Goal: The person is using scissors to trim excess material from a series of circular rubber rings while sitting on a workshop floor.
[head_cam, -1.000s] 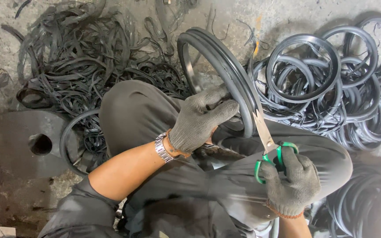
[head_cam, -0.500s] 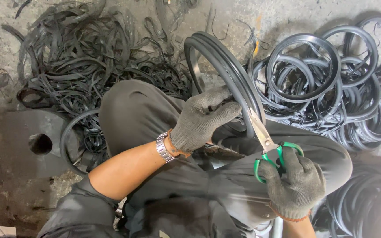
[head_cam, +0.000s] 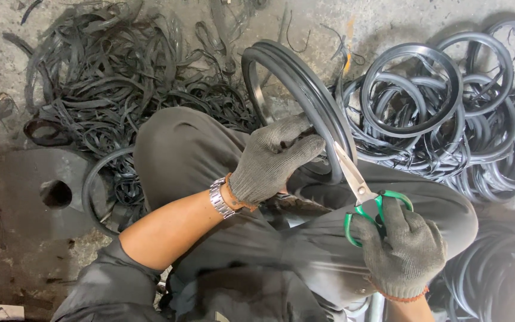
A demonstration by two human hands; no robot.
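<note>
My left hand [head_cam: 272,158], in a grey knit glove, is clamped around the lower rim of a large black rubber ring [head_cam: 305,89] held upright over my knee. My right hand [head_cam: 406,247], gloved the same, grips the green-handled steel scissors [head_cam: 365,194], fingers closed through the loops, blades lying against the ring's right edge. A heap of black rubber trimmings [head_cam: 120,89] lies on the concrete floor to my left; stacked black rings [head_cam: 442,107] sit to my right.
</note>
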